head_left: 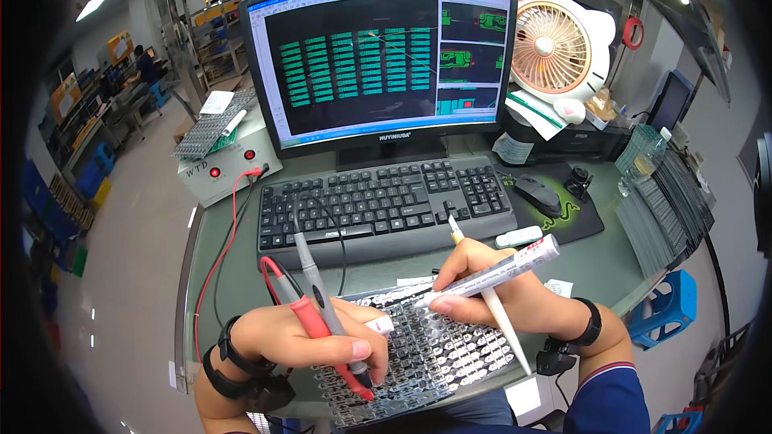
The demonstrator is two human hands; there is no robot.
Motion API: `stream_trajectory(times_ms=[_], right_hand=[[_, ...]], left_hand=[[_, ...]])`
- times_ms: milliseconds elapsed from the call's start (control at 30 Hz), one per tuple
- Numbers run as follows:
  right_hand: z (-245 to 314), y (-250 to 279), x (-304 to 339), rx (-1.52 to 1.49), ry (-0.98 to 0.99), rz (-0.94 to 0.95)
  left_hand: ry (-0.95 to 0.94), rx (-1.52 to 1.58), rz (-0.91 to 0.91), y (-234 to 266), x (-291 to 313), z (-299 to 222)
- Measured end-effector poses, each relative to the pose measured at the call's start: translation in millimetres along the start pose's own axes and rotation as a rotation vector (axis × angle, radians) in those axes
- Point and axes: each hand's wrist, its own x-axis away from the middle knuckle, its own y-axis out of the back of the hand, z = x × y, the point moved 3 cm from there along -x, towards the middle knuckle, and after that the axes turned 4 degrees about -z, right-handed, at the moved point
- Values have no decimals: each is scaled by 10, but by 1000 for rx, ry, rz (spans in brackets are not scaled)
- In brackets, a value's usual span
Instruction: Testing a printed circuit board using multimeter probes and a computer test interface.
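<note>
A panel of small repeated circuit boards (470,358) lies at the desk's front edge under both hands. My left hand (314,337) is closed around a red test probe (310,317) and a grey-black test probe (322,297), tips pointing down at the panel's left part. A short white piece like a marker cap (379,325) sticks out by its fingers. Above the panel's right part, my right hand (515,293) grips a white marker pen (498,273), its narrow end toward the panel's middle. A slim white pointed stick (505,329) also passes through that hand.
Behind the panel are a keyboard (386,201), a monitor (354,64) showing a green board layout, and a mouse (537,195). A test box (229,161) with a red lead stands left. Right are a fan (555,48), a bottle (647,162) and stacked grey panels (667,217).
</note>
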Motion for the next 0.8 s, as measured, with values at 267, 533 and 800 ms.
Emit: stream_trajectory(times_ms=[267,533,800], right_hand=[[-79,-123,-63,-59,36,-16],[-95,-107,-54,18,29,-9],[-85,-146,-25,-16,-2,-26]], left_hand=[[-9,-18,13,37,-13,30],[-13,-19,0,26,-29,31],[-10,-6,-12,20,-19,38]])
